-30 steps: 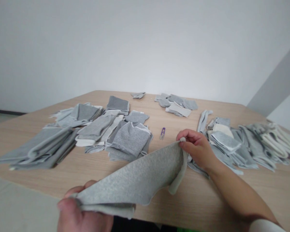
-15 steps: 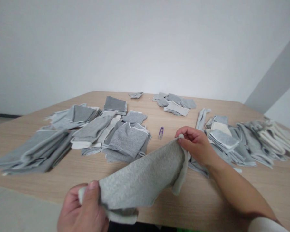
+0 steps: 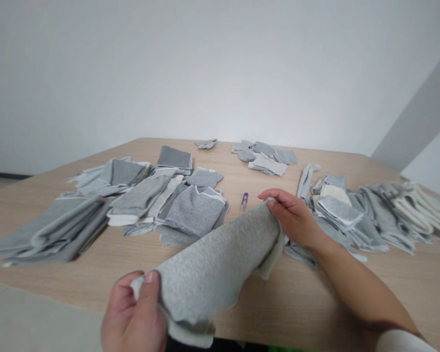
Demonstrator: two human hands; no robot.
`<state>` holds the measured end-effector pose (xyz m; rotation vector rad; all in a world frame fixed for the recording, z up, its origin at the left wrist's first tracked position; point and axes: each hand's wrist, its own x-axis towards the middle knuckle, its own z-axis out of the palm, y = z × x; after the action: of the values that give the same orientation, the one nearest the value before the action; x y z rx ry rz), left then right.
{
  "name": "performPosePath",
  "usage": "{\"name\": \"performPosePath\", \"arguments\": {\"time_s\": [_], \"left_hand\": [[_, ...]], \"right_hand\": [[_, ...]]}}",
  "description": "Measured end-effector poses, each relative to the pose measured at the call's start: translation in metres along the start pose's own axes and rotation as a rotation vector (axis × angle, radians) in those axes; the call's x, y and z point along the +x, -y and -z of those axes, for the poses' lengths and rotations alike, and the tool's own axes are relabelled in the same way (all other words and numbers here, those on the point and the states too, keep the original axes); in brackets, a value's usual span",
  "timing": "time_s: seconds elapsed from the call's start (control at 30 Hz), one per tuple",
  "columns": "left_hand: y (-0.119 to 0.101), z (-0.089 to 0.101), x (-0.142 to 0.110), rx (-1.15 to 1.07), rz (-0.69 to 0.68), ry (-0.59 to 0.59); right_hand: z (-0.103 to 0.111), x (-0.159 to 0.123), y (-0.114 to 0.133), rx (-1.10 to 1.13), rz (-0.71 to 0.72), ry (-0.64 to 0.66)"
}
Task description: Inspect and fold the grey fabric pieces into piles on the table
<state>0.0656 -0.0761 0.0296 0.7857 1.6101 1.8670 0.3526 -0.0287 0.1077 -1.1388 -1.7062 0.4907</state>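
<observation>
A grey piece of knit fabric (image 3: 216,261) is stretched between my two hands above the near edge of the table. My left hand (image 3: 135,310), low in the view, pinches its left end between thumb and fingers. At the upper right corner, my right hand (image 3: 291,215) grips the cloth the same way. The lower edge hangs loose, and a paler layer shows beneath it. Just beyond the cloth lies a small pair of purple thread snips (image 3: 244,201), flat on the table.
Stacks of folded grey fabric (image 3: 58,225) and cut pieces (image 3: 194,210) cover the left of the wooden table (image 3: 220,166). More pieces (image 3: 266,154) lie at the back. Grey and cream piles (image 3: 352,210) spread on the right, close to my right forearm.
My left hand has shifted slightly right and up, while my right hand has moved a little left. The fabric between them hangs a bit slacker and shows more of its face.
</observation>
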Motion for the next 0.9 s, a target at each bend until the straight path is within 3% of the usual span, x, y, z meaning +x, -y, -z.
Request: {"name": "performPosePath", "arguments": {"time_s": [0.13, 0.23, 0.6, 0.9], "left_hand": [[-0.003, 0.002, -0.002, -0.055, 0.187, 0.28], [-0.003, 0.004, -0.003, -0.119, 0.292, 0.377], [-0.007, 0.0, -0.001, -0.248, 0.36, 0.165], [-0.006, -0.007, 0.002, -0.194, 0.414, 0.218]], "right_hand": [[0.001, 0.002, -0.003, 0.061, -0.06, -0.047], [0.002, 0.003, -0.006, 0.125, -0.123, -0.102], [0.004, 0.003, -0.004, 0.195, -0.139, -0.026], [0.006, 0.002, -0.001, 0.075, -0.148, -0.011]]}}
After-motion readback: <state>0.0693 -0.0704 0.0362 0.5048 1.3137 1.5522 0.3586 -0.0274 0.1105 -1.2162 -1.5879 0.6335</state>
